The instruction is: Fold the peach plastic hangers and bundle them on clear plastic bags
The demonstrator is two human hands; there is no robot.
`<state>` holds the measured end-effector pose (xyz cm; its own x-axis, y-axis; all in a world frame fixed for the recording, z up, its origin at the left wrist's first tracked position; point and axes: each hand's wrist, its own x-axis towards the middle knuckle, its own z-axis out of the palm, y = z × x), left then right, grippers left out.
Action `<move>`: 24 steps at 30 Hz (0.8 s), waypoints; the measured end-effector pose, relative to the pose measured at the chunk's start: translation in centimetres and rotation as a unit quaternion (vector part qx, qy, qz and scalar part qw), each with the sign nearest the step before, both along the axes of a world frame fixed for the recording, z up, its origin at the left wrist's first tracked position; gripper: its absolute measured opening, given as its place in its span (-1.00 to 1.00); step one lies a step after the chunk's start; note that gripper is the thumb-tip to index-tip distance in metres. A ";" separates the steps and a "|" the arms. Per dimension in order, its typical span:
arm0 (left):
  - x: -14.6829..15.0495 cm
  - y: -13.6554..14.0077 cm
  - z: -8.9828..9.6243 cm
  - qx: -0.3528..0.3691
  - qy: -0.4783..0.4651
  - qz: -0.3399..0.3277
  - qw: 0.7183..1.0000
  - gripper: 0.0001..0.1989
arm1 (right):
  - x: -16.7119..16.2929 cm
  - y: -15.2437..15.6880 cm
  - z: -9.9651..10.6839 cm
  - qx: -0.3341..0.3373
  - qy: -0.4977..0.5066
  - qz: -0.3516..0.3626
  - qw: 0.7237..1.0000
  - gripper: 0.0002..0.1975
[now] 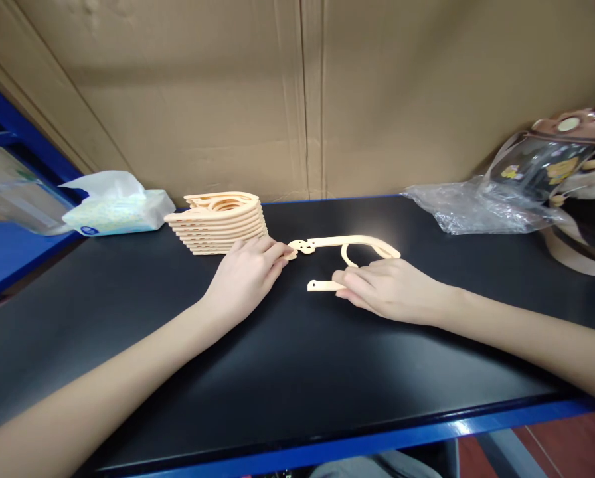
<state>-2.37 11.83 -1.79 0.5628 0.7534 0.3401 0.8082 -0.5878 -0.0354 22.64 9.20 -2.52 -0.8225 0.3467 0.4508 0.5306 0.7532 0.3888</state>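
Observation:
A cream plastic folding hanger [354,239] lies across the middle of the black table, with one arm stretching right from its hinged joint. My left hand [248,269] pinches the hanger's left end, beside the joint. My right hand [394,289] has its fingers closed on a flat cream bar [322,286] with a small hole at its tip. A curved cream piece runs from the upper arm down behind my right fingers; whether it joins the bar is hidden. Just behind my left hand stands a neat stack of folded cream hangers [222,229].
A tissue pack [121,211] sits at the back left. Crumpled clear plastic [467,209] and a clear bottle with a brown lid and strap [546,162] are at the back right. Brown cardboard [202,99] rises behind the black table [287,385], whose front edge is blue.

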 end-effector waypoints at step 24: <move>0.1 -0.7 0.1 -0.007 -0.045 -0.002 0.999 -0.77 | 0.5 0.9 -0.6 -0.100 -0.008 -0.087 0.991 -0.66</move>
